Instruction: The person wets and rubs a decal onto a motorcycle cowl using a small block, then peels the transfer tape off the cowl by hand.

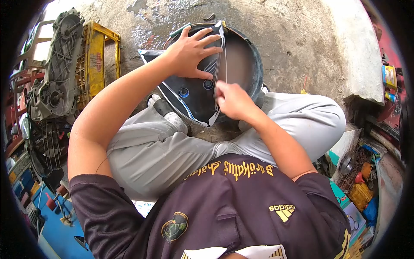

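A glossy black panel [196, 101] with pale edges and two round holes lies across a dark round basin [257, 64] between the person's legs. My left hand [192, 52] rests on the panel's upper part, palm down and fingers spread. Close to the panel's right edge is my right hand [234, 100], its fingers curled together and blurred by motion. Whatever those fingers hold, if anything, is too smeared to make out. Cloudy brownish water shows in the basin to the right of the panel.
A grey metal engine casing [58, 64] and a yellow crate [95, 60] stand at the left. Wet concrete floor [297, 43] surrounds the basin. At the right are a concrete ledge [360, 56] and a pile of assorted parts [362, 190]. A blue surface [64, 233] shows lower left.
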Motion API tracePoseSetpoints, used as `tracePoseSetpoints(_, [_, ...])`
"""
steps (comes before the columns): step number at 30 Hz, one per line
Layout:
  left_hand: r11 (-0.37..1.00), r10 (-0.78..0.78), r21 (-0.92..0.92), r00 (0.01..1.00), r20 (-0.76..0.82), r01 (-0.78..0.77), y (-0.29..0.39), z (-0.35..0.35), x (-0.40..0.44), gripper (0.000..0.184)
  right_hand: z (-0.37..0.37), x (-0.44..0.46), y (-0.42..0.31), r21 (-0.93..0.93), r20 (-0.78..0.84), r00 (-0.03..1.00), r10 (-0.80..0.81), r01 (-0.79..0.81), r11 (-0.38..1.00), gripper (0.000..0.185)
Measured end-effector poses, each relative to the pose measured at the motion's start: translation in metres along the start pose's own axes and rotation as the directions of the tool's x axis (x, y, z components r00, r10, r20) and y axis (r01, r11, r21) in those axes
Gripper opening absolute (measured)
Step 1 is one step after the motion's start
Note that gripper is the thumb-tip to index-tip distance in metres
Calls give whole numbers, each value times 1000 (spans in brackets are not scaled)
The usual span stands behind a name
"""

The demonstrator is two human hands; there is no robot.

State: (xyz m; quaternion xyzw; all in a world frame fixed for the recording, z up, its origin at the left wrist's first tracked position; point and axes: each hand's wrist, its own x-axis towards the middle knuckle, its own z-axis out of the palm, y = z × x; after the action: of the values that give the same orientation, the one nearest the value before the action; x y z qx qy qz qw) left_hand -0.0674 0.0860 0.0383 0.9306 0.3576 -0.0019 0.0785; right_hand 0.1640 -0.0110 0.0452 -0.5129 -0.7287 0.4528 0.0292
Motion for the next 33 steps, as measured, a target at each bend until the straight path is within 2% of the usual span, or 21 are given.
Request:
tracePoseSetpoints(4, [1000, -10, -3, 1000, 15, 10, -1, -3, 0, 87, -4, 2, -4, 54, 9, 999, 38, -39, 998, 11])
tracePoseSetpoints(6, [1000, -6, -8, 1000, -3, 6, -1, -2, 0, 87, -5, 7, -2, 113, -159, 987, 32, -14, 993, 11])
tracePoseSetpoints(8, [1000, -5, 1, 1000, -6, 5, -1, -2, 0, 88, -4, 3, -3, 96, -127, 991, 29, -17, 995, 11])
tracePoseSetpoints(10, [1000, -7, 5, 1000, 4, 7, 0, -3, 1, 88, -1, -2, 1, 1, 80, 996, -30, 30, 1000, 12])
tracePoseSetpoints(12, [1000, -13, 8, 1000, 19, 13, 0, -5, 0, 88, -2, 0, 1, 32, 34, 998, -49, 48, 998, 13])
tracePoseSetpoints(14, [1000, -7, 1, 1000, 2, 7, 1, -5, 0, 87, -7, 6, -3, 65, -193, 981, 13, 0, 998, 13])
tracePoseSetpoints(16, [1000, -9, 1, 1000, 2, 9, 1, -3, -1, 87, -9, 7, -2, 95, -192, 981, 41, -23, 995, 15])
tracePoseSetpoints(19, [1000, -1, -11, 1000, -7, 1, -1, -3, 1, 86, -8, 3, -5, 38, -65, 998, 0, 3, 999, 14])
tracePoseSetpoints(20, [1000, 5, -24, 1000, -11, -6, -1, -3, 1, 86, -7, 2, -8, 26, 26, 1000, 4, -4, 1000, 13])
tracePoseSetpoints(23, [996, 9, -90, 1000, 14, -8, -2, -12, 5, 86, -8, 6, -15, -55, -21, 999, 42, -43, 998, 14])
tracePoseSetpoints(25, [993, 5, -115, 998, 59, 1, -5, -26, 15, 83, -15, 14, -18, -75, -54, 981, 184, -188, 979, 16])
tracePoseSetpoints(30, [983, 37, -184, 995, 92, -20, -19, -36, 29, 89, -12, 9, -16, -52, -46, 974, 221, -223, 973, 16])
tracePoseSetpoints(33, [984, 54, -176, 991, 122, -32, -23, -44, 37, 91, -3, 2, -31, -14, -115, 960, 256, -259, 966, 14])
